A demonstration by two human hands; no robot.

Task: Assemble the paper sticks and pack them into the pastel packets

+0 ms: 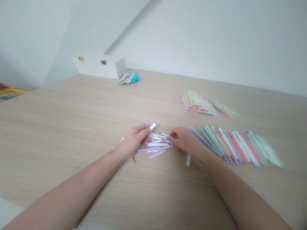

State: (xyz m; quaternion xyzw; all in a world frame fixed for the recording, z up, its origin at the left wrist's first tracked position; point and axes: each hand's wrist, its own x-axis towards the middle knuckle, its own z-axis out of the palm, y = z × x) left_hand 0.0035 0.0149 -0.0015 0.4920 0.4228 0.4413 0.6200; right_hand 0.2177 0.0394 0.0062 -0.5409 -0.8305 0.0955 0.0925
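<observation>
My left hand (135, 139) is closed round a white pen piece (152, 126) whose tip sticks out past the fingers. Between both hands lies a small heap of white and lilac pen parts (157, 145) on the wooden table (72, 121). My right hand (183, 139) rests on the heap's right side with fingers curled in a pinch; what it grips is hidden. A white piece (188, 159) lies under my right wrist. To the right of that hand, a row of pastel pens (235, 145) lies side by side.
A stack of pink and green packets (200, 104) lies further back on the right. A white box (100, 65) stands at the far edge by the wall, with a grey and blue cloth item (129, 78) beside it. Coloured fabric (9, 91) shows at far left.
</observation>
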